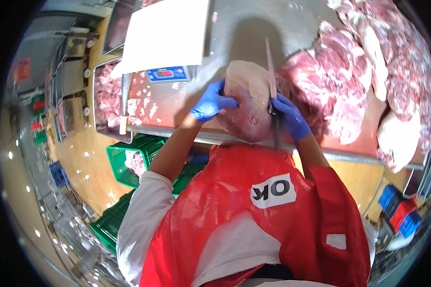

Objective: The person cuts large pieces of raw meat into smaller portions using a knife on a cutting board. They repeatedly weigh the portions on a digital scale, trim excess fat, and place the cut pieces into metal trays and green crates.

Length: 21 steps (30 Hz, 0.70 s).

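Note:
My left hand (210, 103), in a blue glove, grips the left side of a large skin-covered piece of meat (246, 105), its thumb on the surface. My right hand (288, 117), also gloved, holds the dark handle of a long knife (271, 67), whose narrow blade points away from me beside the meat's right side. A heap of pink cut meat (340, 86) lies just right of the knife.
A blue scale (167, 73) stands beside a white board (163, 28). A metal tray (98, 117) holds meat at left. More meat (400, 134) covers the table's right end. Green crates (117, 160) stand below the table's edge (349, 155); blue and red crates (397, 215) are lower right.

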Each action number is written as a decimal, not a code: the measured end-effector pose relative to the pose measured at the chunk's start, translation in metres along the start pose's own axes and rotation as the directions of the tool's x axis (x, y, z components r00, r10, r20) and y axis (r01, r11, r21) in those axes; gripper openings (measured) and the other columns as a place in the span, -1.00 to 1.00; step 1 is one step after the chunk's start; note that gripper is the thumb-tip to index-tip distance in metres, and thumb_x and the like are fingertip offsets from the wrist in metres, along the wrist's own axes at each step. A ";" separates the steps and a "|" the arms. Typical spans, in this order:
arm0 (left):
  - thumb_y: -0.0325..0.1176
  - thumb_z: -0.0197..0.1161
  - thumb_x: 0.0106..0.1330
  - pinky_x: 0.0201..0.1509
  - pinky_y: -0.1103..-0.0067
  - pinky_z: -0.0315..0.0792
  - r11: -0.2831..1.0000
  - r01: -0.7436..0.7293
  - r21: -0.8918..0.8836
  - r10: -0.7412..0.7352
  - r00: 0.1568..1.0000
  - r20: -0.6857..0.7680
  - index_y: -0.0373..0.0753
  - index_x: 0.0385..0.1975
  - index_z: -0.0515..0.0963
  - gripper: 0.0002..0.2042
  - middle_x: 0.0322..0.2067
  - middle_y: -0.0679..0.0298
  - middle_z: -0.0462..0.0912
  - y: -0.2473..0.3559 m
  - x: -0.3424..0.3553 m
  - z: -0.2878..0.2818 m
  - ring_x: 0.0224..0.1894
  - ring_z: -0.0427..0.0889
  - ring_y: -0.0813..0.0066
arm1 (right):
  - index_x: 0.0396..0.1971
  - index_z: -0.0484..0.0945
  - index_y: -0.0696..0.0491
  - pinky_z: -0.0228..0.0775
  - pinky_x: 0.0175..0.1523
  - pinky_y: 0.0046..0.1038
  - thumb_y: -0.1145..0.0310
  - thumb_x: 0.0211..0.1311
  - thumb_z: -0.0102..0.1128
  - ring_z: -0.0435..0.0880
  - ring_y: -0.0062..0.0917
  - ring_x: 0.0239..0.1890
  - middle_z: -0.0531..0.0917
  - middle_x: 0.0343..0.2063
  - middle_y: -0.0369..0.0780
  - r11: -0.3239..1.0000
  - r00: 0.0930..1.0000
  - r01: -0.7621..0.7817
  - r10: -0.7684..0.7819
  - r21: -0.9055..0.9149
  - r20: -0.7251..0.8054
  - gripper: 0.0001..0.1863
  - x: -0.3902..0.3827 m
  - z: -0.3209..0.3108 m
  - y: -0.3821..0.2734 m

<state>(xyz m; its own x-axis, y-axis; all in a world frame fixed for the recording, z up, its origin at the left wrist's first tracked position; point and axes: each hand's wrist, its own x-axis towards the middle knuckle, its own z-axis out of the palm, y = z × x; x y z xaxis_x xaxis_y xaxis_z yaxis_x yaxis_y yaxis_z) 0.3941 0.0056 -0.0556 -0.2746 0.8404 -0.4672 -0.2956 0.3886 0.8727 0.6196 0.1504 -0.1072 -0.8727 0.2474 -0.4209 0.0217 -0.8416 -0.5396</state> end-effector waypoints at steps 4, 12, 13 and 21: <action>-0.62 0.30 -0.09 0.17 0.50 0.46 0.932 -0.332 0.148 0.337 0.941 -0.009 -0.35 0.14 0.46 -0.37 -0.07 0.28 0.62 0.108 -0.003 -0.012 -0.01 0.56 0.50 | -0.14 0.51 0.08 0.34 -0.14 -0.66 0.27 0.37 0.17 0.48 -0.72 -0.29 0.52 -0.36 -0.39 0.981 0.981 0.179 -0.173 -0.070 0.086 -0.78 0.038 0.061 -0.061; -0.37 0.22 0.19 0.24 0.50 0.41 0.839 -0.538 -0.077 0.540 0.842 0.000 -0.29 0.17 0.42 -0.50 -0.02 0.23 0.59 0.246 0.050 -0.171 0.05 0.56 0.41 | -0.19 0.52 0.17 0.43 -0.06 -0.55 0.35 0.40 0.13 0.56 -0.61 -0.27 0.59 -0.31 -0.28 0.710 0.751 0.648 -0.535 -0.275 0.387 -0.82 0.191 0.225 -0.149; -0.32 0.20 0.26 0.27 0.47 0.40 0.818 -0.537 -0.206 0.543 0.839 -0.033 -0.28 0.18 0.41 -0.53 0.03 0.21 0.58 0.231 0.059 -0.201 0.09 0.55 0.38 | -0.16 0.50 0.15 0.44 -0.07 -0.53 0.30 0.42 0.13 0.56 -0.62 -0.28 0.60 -0.32 -0.27 0.634 0.760 0.649 -0.518 -0.420 0.392 -0.78 0.205 0.246 -0.141; -0.29 0.18 0.40 0.32 0.45 0.30 0.749 -0.663 0.009 0.612 0.687 -0.392 -0.37 0.28 0.29 -0.49 0.18 0.15 0.43 0.060 0.049 -0.360 0.20 0.43 0.35 | 0.13 0.47 0.12 0.40 0.02 -0.55 0.25 0.40 0.14 0.52 -0.68 -0.23 0.58 -0.30 -0.30 0.453 0.868 0.446 -0.430 -0.772 0.248 -0.60 0.205 0.237 0.004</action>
<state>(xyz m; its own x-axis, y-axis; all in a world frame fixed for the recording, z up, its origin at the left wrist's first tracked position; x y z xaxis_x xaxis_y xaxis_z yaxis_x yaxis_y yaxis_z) 0.0336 -0.0663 -0.0769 -0.7284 0.6667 0.1580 -0.0313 -0.2628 0.9644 0.3252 0.0842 -0.0231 -0.8878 0.4578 0.0478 -0.0024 0.0991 -0.9951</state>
